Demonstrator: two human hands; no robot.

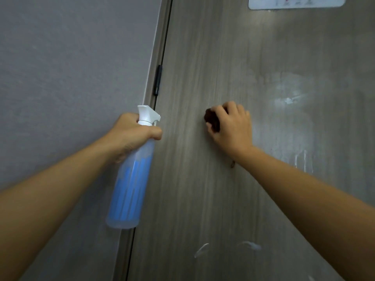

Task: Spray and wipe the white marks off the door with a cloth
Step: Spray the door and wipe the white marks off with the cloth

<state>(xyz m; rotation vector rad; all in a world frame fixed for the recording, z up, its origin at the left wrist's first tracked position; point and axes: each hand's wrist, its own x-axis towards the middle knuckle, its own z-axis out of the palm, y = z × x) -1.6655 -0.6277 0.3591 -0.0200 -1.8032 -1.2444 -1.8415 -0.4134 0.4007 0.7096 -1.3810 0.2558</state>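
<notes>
The right hand point(231, 126) is bunched around a dark cloth point(212, 120), pressing it flat against the door point(203, 189). White marks point(288, 100) smear the wood to its right, with two more streaks point(250, 245) lower down. The left hand point(135, 129) is wrapped tight around the neck of a spray bottle point(129, 191), beside the hinge point(157, 80) and grey wall point(71, 67).
</notes>
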